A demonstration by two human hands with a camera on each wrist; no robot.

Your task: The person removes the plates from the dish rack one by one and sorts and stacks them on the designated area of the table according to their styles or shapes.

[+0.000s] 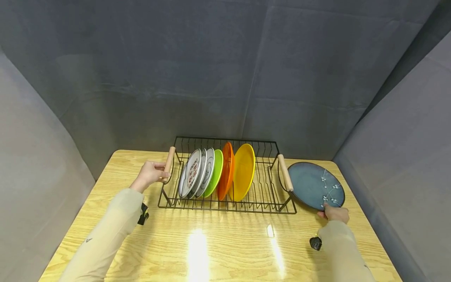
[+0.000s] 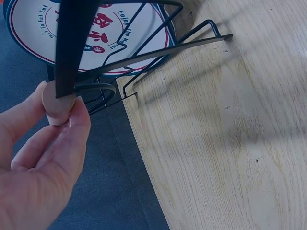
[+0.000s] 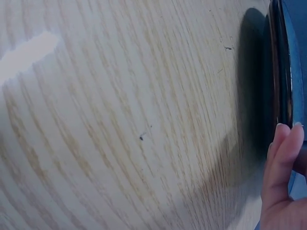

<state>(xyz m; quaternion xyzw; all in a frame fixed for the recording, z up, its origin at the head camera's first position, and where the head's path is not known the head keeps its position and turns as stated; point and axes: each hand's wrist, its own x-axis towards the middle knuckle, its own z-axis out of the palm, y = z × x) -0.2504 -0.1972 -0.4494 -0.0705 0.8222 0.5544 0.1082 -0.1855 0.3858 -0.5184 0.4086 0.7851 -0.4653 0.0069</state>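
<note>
My left hand grips the left wooden handle of a black wire dish rack; in the left wrist view, thumb and fingers close around the handle's end. At the right, my right hand pinches the near rim of a dark blue plate with white blossom decoration. The right wrist view shows fingertips against that plate's dark rim. The plate lies beside the rack's right handle. Whether another plate sits under it, I cannot tell.
Plates stand on edge in the rack: several white ones, the foremost with red print, then a green plate, an orange plate and a yellow plate. Grey cloth walls border the wooden table behind and at both sides.
</note>
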